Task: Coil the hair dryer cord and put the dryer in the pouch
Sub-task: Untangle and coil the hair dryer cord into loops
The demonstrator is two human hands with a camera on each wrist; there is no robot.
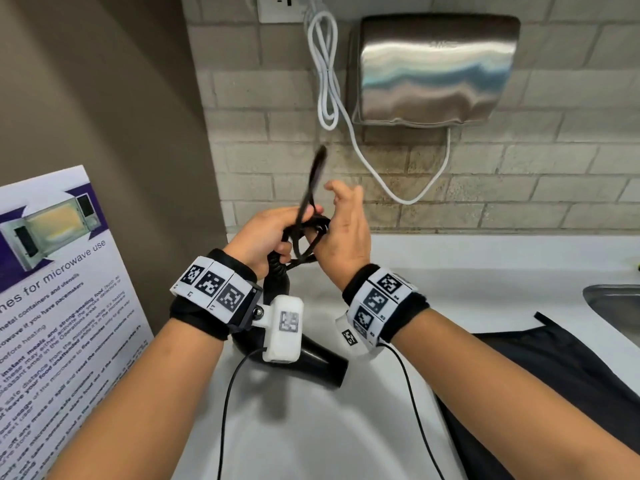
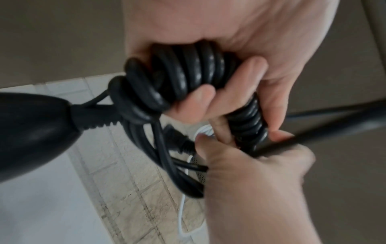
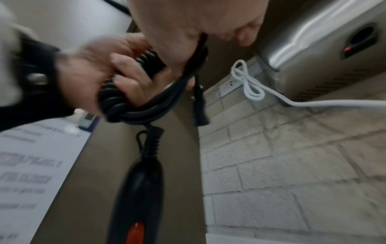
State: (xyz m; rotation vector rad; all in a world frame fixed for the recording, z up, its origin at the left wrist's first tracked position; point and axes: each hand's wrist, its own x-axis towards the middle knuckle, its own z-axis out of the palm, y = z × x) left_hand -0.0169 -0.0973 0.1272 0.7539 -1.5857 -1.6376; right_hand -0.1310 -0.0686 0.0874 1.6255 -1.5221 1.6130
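One hair dryer (image 1: 322, 365), one black cord (image 1: 304, 233), one dark pouch (image 1: 540, 362) and two hands appear above a white counter (image 1: 485, 268). The left hand (image 1: 263, 237) has its fingers (image 2: 200, 99) curled round the coiled bundle of cord, several tight turns showing in the left wrist view. The right hand (image 1: 343, 237) is just beside it, touching the same bundle; its thumb and forefinger appear to pinch a straight run of cord (image 2: 313, 132), though motion blur makes the exact grip uncertain. One loose loop (image 3: 167, 100) hangs below the bundle, and the plug end (image 3: 199, 109) dangles beside it, pointing down. A blurred length of cord (image 1: 317, 171) stands up and away toward the far wall.

The dryer hangs from the cord beneath the left wrist, clear of the counter. Its handle (image 3: 144, 189) has its long axis roughly vertical, cord end uppermost, with one red switch (image 3: 135, 234) on it. The barrel runs across the scene, its open nozzle (image 1: 341, 372) pointing right and slightly near.

The pouch lies flat on the counter to the near right, well apart from the dryer. On the far brick wall hang one steel hand dryer (image 1: 433, 67) and one white cable (image 1: 325, 71), looped and knotted. One microwave notice (image 1: 52, 289) leans at the left.
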